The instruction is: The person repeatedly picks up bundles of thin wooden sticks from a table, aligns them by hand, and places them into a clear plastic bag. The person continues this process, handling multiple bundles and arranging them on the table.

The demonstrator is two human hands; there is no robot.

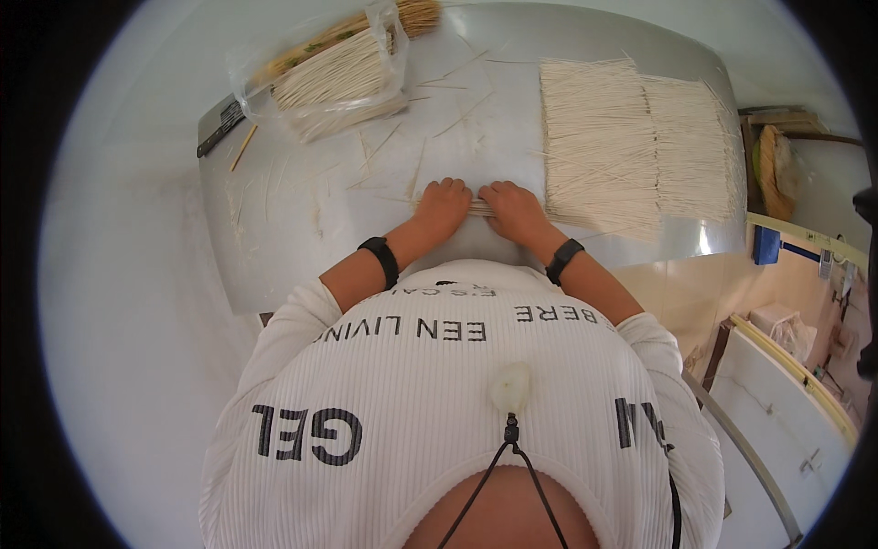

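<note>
A thin bundle of dried noodles point(484, 207) lies across the near part of the metal table, between my two hands. My left hand point(444, 206) is closed around its left part, with a few ends showing past the fist. Fingers curled, my right hand point(511, 209) grips the bundle just to the right. The noodles run on under that wrist toward a wide layer of pale dried noodles point(600, 137), which lies on the table's right side next to a second layer point(689, 147).
Noodles in a clear plastic bag point(336, 75) lie at the back left beside a straw brush point(418, 17). A black-handled knife point(221, 129) and a thin wooden stick point(243, 147) lie at the left. Loose noodles are scattered over the metal table point(288, 226). A blue object point(766, 246) is beyond the right edge.
</note>
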